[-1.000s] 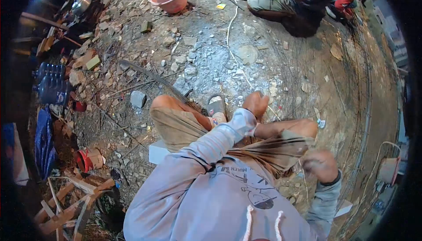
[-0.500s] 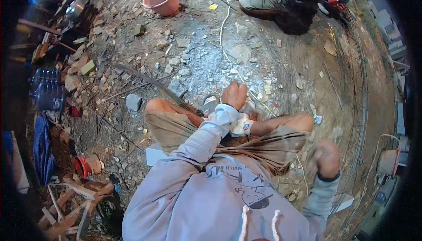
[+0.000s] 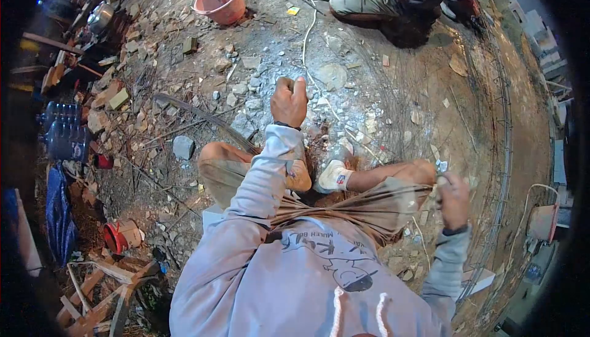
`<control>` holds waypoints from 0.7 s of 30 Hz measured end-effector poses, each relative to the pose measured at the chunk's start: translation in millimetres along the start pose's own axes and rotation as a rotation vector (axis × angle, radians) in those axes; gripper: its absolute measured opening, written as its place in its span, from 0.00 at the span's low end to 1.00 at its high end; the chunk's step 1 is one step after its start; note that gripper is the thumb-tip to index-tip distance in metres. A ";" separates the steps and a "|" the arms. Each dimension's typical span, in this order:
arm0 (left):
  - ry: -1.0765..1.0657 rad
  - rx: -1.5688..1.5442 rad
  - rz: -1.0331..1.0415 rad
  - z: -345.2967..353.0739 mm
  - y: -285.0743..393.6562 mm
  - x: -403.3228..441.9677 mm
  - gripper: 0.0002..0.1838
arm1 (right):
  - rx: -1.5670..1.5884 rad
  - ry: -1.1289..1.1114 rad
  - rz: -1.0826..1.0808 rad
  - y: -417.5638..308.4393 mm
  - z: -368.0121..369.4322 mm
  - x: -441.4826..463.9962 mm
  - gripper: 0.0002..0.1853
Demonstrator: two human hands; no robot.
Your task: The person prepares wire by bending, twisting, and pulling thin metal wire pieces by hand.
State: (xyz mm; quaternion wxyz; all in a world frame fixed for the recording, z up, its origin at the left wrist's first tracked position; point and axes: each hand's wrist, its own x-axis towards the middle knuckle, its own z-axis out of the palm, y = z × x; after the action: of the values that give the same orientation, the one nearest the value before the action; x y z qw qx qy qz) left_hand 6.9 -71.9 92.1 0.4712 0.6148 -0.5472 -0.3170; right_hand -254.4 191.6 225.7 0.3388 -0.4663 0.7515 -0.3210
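My left hand (image 3: 289,100) is held out over the grey rubble (image 3: 255,85) in front of my feet. Its fingers are curled in and the thumb points forward; whatever they may hold is too small to make out. Off to the right, beyond my right knee, my right hand (image 3: 453,200) is raised with its fingers closed, and I cannot see what is in it. A pale cable (image 3: 305,42) runs along the ground past my left hand. My shoe (image 3: 335,176) rests on the dirt between my bent knees.
A pink bucket (image 3: 222,6) with a tool in it stands ahead. Another person (image 3: 375,5) crouches at the top right. Long thin rods (image 3: 507,122) lie along the right. Water bottles (image 3: 64,131), a red container (image 3: 123,235) and wooden pieces (image 3: 117,275) are at the left.
My left hand has moved forward and left, away from my feet. My right hand has shifted slightly forward. The view has tilted slightly.
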 end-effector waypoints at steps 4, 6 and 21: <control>-0.039 0.095 0.014 -14.5 4.4 17.8 0.17 | -0.328 -0.593 -0.153 35.9 32.6 -3.7 0.12; -0.018 0.119 0.072 -19.8 2.2 24.7 0.16 | -0.109 -0.804 -0.135 -23.8 27.2 -16.9 0.13; 0.163 0.049 0.132 -55.2 0.1 69.6 0.14 | -0.180 -0.889 -0.425 -35.7 45.6 -13.1 0.10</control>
State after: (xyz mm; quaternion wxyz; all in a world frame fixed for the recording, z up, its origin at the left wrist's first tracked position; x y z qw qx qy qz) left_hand 70.7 -126.7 120.6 0.5188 0.6124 -0.5542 -0.2205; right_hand -195.8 183.2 231.2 0.5117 -0.7283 0.4475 -0.0869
